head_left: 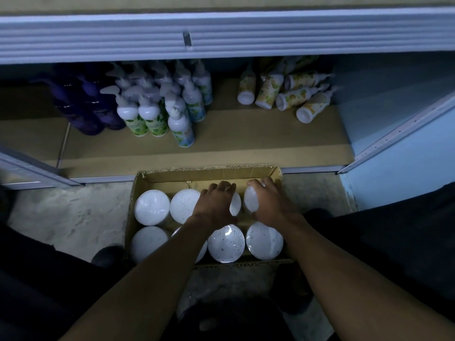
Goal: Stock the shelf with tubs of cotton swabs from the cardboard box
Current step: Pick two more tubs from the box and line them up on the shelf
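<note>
Both hands reached into cardboard box (138, 193): right hand (268, 203) curled fingers round tilted tub (251, 200), left hand (216, 203) cupped neighbouring tub (235, 205); shelf (246, 141) lay ahead.

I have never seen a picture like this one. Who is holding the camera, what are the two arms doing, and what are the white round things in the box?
The single picture comes from a camera worn on a person's head, looking forward and down, so the arms are that person's own. On the floor stands a cardboard box holding white tubs of cotton swabs, seen from above. The left hand lies on one back-row tub, fingers curled over its far edge. The right hand has its grip around the neighbouring tub, which looks tilted. Beyond is a low shelf with pump bottles standing and yellow-labelled bottles lying down.
</note>
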